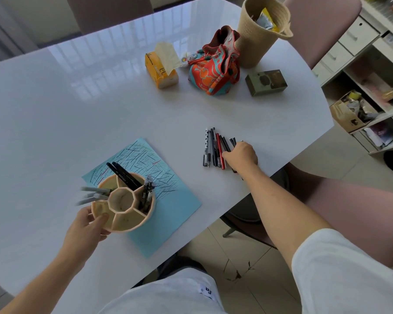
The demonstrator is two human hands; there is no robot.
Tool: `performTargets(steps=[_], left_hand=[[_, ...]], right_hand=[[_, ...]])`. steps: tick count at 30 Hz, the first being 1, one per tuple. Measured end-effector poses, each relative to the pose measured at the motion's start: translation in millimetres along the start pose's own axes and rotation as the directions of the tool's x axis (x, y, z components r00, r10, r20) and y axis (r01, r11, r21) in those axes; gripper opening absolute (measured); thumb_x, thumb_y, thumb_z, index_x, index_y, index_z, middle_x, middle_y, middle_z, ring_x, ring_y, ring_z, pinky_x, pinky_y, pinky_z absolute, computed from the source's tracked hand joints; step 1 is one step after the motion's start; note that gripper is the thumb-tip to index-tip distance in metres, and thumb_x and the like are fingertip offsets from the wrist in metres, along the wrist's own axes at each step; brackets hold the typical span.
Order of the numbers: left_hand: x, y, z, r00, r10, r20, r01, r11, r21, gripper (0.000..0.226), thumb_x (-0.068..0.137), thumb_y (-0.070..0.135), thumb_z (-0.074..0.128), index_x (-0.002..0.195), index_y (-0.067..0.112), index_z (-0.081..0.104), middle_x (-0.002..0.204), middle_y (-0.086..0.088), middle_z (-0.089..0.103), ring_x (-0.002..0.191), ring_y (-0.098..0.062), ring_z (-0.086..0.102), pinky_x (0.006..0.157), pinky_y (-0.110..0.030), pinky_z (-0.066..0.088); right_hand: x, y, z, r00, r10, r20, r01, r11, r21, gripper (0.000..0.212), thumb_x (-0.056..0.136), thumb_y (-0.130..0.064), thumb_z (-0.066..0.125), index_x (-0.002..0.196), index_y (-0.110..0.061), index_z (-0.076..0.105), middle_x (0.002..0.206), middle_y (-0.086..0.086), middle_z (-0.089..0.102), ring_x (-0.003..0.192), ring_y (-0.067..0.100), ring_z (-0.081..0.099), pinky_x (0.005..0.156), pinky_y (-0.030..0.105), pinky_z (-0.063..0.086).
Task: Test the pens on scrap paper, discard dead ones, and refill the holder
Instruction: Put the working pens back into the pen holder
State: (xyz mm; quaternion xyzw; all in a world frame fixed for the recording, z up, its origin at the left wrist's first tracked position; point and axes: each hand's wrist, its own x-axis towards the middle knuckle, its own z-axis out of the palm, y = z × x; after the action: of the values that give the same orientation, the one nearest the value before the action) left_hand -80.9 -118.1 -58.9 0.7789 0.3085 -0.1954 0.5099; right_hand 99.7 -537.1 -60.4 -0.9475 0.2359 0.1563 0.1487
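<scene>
While tissue box (162,71), patterned bag (214,71), woven basket (260,32) sit far, left hand (89,225) grips pen holder (123,206) on scribbled blue paper (168,200); holder contains several pens. Right hand (242,155), fingers curled, on loose pens (213,148) at right.

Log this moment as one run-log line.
left hand: grips pen holder | right hand: on loose pens | scrap paper: scribbled

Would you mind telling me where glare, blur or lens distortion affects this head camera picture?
Head view: window glare streaks the far half of the table; the grey pens sticking out of the holder are smeared by motion blur; the wide lens bows the table's edges; the pens by the right hand stay sharp.
</scene>
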Motion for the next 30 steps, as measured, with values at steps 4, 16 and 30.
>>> performTargets(steps=[4,16,30], left_hand=[[-1,1,1,1.0,0.005,0.0,-0.005,1.0,-0.006,0.018,0.099,0.028,0.057,0.114,0.02,0.06,0.099,-0.008,0.072,0.082,-0.026,0.072,0.07,-0.041,0.058],[-21,5,-4,1.0,-0.025,-0.013,0.026,0.999,0.039,0.032,0.086,0.055,0.054,0.109,0.034,0.063,0.101,0.009,0.068,0.074,-0.021,0.071,0.072,-0.042,0.058],[-35,8,4,0.999,0.051,-0.012,-0.051,0.999,0.015,0.028,0.092,0.042,0.062,0.116,0.028,0.065,0.111,0.0,0.065,0.069,-0.019,0.071,0.061,-0.034,0.058]], right_hand=[[-1,-9,3,0.997,-0.004,0.081,0.012,0.995,-0.099,0.028,0.089,-0.036,0.065,0.079,-0.013,0.053,0.086,0.004,0.061,0.07,0.023,0.058,0.051,0.025,0.039],[-97,-61,5,0.99,-0.096,0.104,-0.067,0.327,0.943,0.017,0.1,-0.023,0.057,0.083,-0.018,0.057,0.058,-0.006,0.059,0.053,0.011,0.057,0.052,0.029,0.049],[-217,-135,65,0.935,-0.282,0.217,-0.235,-0.033,0.971,0.007,0.096,-0.019,0.057,0.095,-0.019,0.064,0.073,0.005,0.069,0.076,0.027,0.067,0.087,0.051,0.055]])
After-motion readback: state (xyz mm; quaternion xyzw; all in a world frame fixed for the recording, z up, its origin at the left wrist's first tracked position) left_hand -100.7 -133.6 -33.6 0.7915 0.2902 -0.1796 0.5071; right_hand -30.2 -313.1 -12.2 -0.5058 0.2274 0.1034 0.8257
